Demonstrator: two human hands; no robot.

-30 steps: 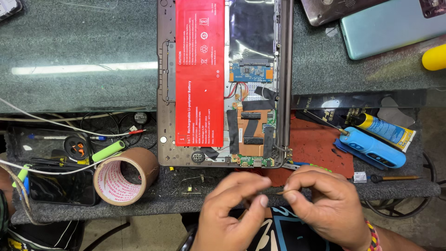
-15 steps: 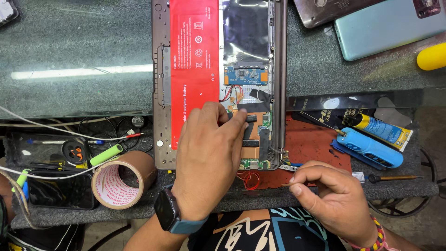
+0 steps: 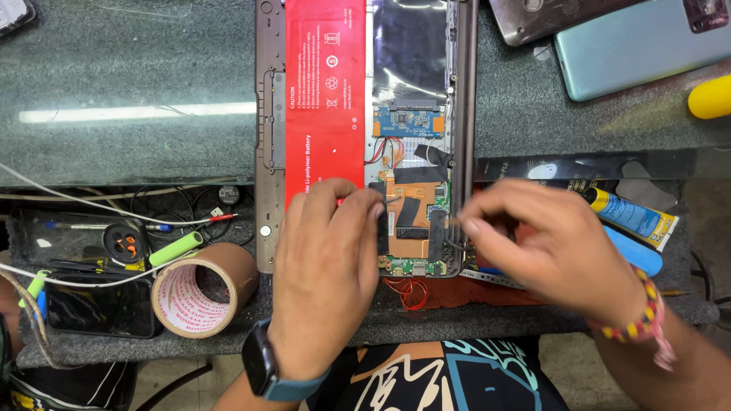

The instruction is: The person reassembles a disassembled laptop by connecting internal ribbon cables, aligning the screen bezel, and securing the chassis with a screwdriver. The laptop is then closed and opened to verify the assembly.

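An opened tablet [image 3: 266, 114] lies back-up on the bench, showing a long red battery [image 3: 324, 91] and an orange circuit board [image 3: 411, 221] with black tape strips. My left hand [image 3: 324, 266], a smartwatch on its wrist, lies flat over the battery's lower end, fingertips touching the board's left edge. My right hand [image 3: 548, 243], blurred and wearing a beaded bracelet, has its fingers pinched on a thin tool at the tablet's right rim, beside the board. The tool's tip is hardly visible.
A brown tape roll [image 3: 194, 297], a green cylinder [image 3: 177, 248], wires and a black phone [image 3: 99, 304] crowd the left. On the right lie a teal phone [image 3: 640, 46], a glue tube [image 3: 628, 217], a blue tool [image 3: 636, 255] and a yellow object [image 3: 712, 95].
Both hands first held the thin tool near the bench's front edge. My left hand then went onto the tablet, and my right hand has now carried the tool up to the board's right side.
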